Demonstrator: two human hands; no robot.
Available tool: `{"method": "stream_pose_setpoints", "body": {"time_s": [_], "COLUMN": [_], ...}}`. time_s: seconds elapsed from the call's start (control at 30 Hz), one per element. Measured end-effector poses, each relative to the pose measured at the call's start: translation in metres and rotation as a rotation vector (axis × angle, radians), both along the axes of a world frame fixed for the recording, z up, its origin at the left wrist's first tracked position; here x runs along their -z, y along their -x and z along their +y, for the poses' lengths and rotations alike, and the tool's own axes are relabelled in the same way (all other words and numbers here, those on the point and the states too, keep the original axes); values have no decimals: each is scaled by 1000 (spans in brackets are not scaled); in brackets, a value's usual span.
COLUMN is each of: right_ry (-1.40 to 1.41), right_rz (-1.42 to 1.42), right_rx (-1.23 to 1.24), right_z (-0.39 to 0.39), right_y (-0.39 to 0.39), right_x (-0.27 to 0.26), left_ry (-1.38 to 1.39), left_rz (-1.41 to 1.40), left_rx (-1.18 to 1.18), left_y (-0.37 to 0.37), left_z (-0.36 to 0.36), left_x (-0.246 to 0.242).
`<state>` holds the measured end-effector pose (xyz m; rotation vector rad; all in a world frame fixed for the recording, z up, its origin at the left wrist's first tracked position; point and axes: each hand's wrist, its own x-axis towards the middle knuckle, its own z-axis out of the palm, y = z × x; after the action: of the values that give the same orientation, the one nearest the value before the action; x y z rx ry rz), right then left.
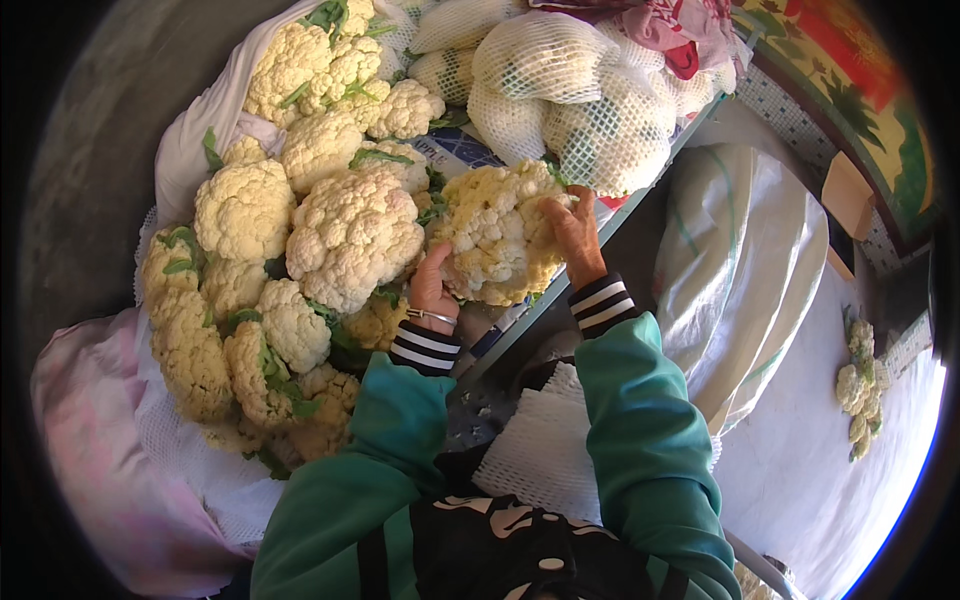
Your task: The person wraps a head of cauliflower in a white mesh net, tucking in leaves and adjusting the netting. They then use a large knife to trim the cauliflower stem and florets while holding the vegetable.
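Note:
A large cauliflower head (499, 232) is held between both hands over the edge of the table. My left hand (433, 285), with a metal bangle at the wrist, grips its lower left side. My right hand (579, 232) grips its right side, fingers curled over the upper edge. Just left of it, a big bare cauliflower (355, 236) rests on a heap of bare heads with green leaves. Beyond it, several cauliflowers in white foam net sleeves (607, 124) are piled. Flat white foam nets (544, 435) lie at my lap.
A pale cloth (187, 150) wraps the heap's left side. The table's metal edge (637, 196) runs diagonally past my right hand. A large woven plastic sack (742, 262) stands at the right, with more cauliflowers (860, 382) on the floor beyond. Red patterned cloth (667, 26) lies at the top.

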<state>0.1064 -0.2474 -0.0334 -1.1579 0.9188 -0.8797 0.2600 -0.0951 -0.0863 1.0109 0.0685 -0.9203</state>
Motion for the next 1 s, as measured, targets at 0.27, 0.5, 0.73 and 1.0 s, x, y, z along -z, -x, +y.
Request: {"method": "stream_pose_setpoints", "body": {"time_s": [0.27,0.5,0.73,1.0], "right_ry": [471,947,-48,-411], "right_rz": [102,-75,-935,-1287], "right_rx": [133,-111,-426,-193], "right_z": [29,85,81,120], "right_y": [41,99,119,140], "right_x": [-79,-164,-120,-38], "left_ry": [456,1160,740,525], "left_rz": [134,819,120,-738], "left_rx": [157,382,283,233], "left_y": [31,54,94,164], "left_z": [-16,-23,35,97], "left_x": [-28,-82,-135,-194]}}
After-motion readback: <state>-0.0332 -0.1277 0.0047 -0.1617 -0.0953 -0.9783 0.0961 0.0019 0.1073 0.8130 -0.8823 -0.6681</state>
